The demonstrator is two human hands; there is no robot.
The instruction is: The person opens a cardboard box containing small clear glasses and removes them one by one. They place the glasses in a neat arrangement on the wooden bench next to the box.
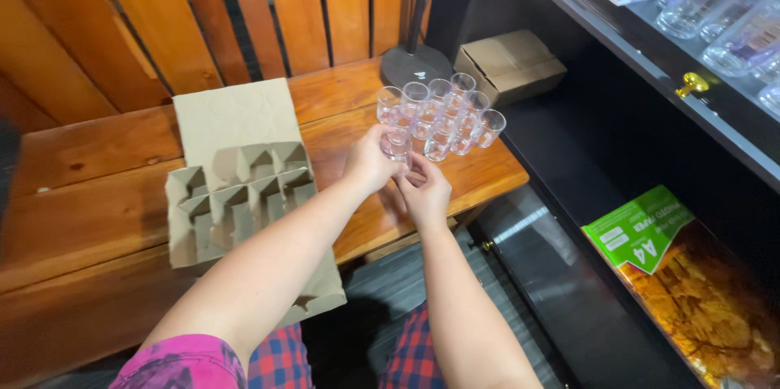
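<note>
- Hands meet near the middle of the view, over the front edge of a wooden bench.
- The left hand comes in from 7 o'clock; its fingers curl around a small clear glass and pinch it at the sides.
- The right hand rises from 6 o'clock, just beside the left one, fingers half curled and touching the base of the same glass.
- That glass stands at the near edge of a tight cluster of clear glasses, which spreads toward 1 o'clock on the bench top.
- At 9 o'clock from the hands lies an open cardboard divider tray with square cells, its flap folded back toward 12 o'clock.
- Beyond the cluster, at 12 o'clock, sits a round black stand base, and a small cardboard box rests just to its right.
- At 4 o'clock a green and orange paper pack lies inside a dark cabinet.
- At 2 o'clock, more clear cups lie on a shelf.
</note>
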